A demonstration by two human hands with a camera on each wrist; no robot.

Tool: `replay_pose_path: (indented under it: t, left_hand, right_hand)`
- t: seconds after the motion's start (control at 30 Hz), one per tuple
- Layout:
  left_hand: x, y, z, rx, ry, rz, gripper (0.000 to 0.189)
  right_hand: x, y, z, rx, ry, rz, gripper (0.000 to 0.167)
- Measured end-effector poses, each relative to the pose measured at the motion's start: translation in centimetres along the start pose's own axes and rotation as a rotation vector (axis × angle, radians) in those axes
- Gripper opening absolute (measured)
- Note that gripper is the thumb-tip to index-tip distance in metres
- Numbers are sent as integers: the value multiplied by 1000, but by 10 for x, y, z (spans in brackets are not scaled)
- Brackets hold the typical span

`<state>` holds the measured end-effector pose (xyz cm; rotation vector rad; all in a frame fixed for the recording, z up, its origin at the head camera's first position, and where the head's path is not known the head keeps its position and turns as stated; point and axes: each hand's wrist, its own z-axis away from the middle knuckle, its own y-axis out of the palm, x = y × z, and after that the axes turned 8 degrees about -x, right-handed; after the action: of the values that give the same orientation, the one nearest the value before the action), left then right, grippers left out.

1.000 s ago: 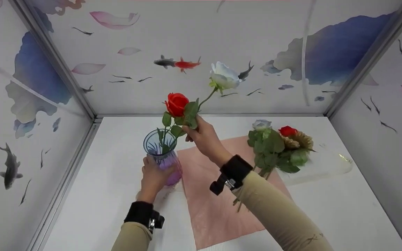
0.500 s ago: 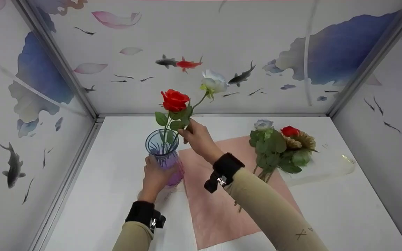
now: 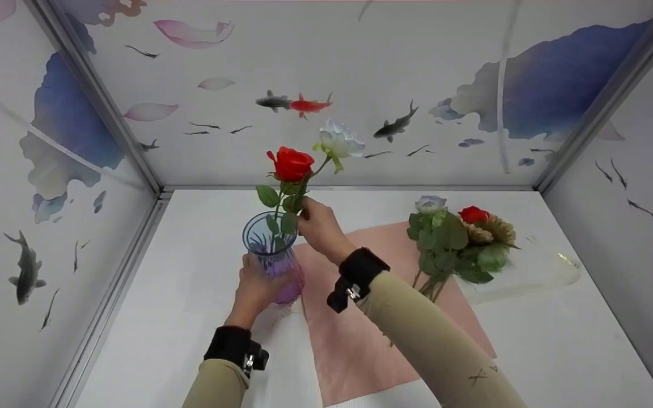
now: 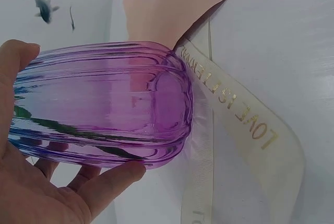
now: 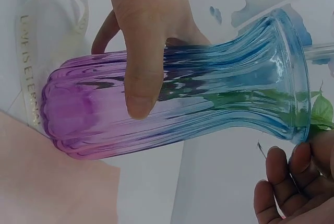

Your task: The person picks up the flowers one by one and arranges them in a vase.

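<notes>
My left hand [image 3: 259, 289] grips the lower body of a ribbed glass vase [image 3: 288, 286], blue at the rim and purple below. In the left wrist view the fingers and thumb wrap round the vase [image 4: 120, 98], and green stems show through its glass. A red rose [image 3: 292, 164] stands in the vase, its leaves above the rim. Just right of the rim, my right hand [image 3: 323, 231] pinches the stem of a white flower [image 3: 340, 140], which leans behind the rose. Leaves hide the pinched part. Curled fingers of the right hand [image 5: 297, 182] are beside the rim in the right wrist view.
Pink wrapping paper [image 3: 349, 351] lies right of the vase. Across its far right part lies a bunch of flowers [image 3: 440, 243] with red, pale and brown heads. A translucent ribbon [image 3: 567, 269] curves beyond them; lettered ribbon [image 4: 250, 119] lies by the vase base. Printed walls surround the table.
My right hand has come left and slightly down to the vase rim. The white flower has shifted left and lower with it. The left hand keeps its hold on the vase.
</notes>
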<state>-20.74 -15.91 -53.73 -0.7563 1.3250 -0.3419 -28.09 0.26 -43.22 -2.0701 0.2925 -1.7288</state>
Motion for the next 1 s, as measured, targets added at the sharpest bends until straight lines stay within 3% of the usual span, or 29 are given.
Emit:
replay_pose_path:
  t: [0.33,0.5,0.73,1.0]
  left_hand:
    - [1,-2,-4,75,-11,62,112]
    - [2,-2,-4,72,-2,83,110]
    - [2,-2,-4,61,8,102,110]
    - [2,-2,-4,61,13,104,112]
  right_hand:
    - [-3,1,-5,-20,65,-61,17]
    - [-6,2,-5,0,93,-156,15]
    - [-7,-3,-1,66,94,-153,26]
    - [-13,-5,1,6,77,-163,22]
